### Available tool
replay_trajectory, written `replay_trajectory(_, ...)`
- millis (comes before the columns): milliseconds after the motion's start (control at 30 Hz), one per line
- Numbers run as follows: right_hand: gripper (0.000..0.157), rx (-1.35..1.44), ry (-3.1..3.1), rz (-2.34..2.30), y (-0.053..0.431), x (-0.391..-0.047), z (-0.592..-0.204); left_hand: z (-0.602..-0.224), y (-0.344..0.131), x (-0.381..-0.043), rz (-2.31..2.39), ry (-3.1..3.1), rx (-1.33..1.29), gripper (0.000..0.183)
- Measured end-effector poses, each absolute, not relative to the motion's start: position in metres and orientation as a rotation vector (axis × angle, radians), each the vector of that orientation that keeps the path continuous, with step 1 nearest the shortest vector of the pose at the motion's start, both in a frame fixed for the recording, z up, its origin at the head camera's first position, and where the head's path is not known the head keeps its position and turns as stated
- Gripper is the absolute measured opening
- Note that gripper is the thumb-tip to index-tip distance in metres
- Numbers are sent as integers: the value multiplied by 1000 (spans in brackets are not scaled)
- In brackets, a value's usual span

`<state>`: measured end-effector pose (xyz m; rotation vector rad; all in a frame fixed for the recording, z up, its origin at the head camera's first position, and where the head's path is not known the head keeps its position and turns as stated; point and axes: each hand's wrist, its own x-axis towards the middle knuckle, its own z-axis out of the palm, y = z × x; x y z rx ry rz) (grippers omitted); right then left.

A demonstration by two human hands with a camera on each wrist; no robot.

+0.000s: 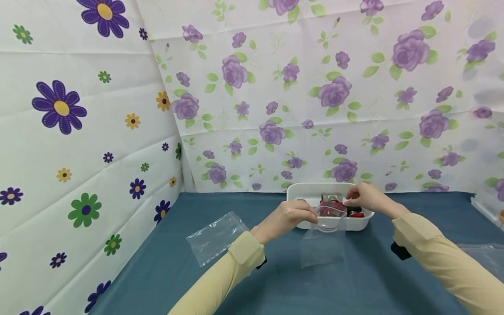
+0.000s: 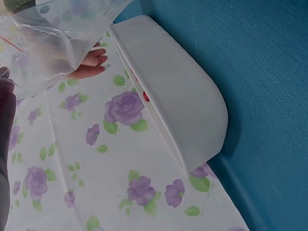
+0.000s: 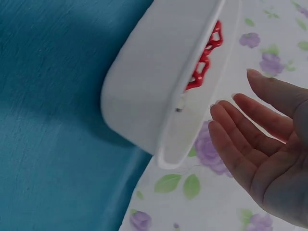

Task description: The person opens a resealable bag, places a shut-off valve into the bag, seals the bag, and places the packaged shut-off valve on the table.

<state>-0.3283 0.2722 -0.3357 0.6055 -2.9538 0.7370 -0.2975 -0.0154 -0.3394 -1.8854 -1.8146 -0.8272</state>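
Observation:
My left hand (image 1: 289, 217) pinches the top edge of a clear zip bag (image 1: 323, 253), which hangs in front of a white tray (image 1: 356, 224). The bag's mouth is spread into a loop. Over the tray's right part hovers my right hand (image 1: 366, 199); the right wrist view shows that hand (image 3: 262, 139) with loosely bent, parted fingers and nothing in them. Inside the tray lie red openwork pieces resembling valve handles (image 3: 199, 72) and a silvery metal part (image 1: 331, 197). The tray wall hides most contents from both wrist cameras.
Another clear plastic bag (image 1: 216, 238) lies flat on the blue tabletop (image 1: 169, 284) at left. More clear plastic (image 1: 484, 258) is at the right edge. Flowered sheets (image 1: 252, 100) hang behind and along the left side.

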Motion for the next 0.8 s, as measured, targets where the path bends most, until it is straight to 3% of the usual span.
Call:
replay_trajectory(433, 7, 794, -2988, 723, 276, -330, -351, -340, -14, -300, -783, -1784, -1883, 13)
replay_trajectory(800, 16, 784, -3060, 709, 282, -338, -361, -340, -12, -298, -741, -1797, -1876, 11)
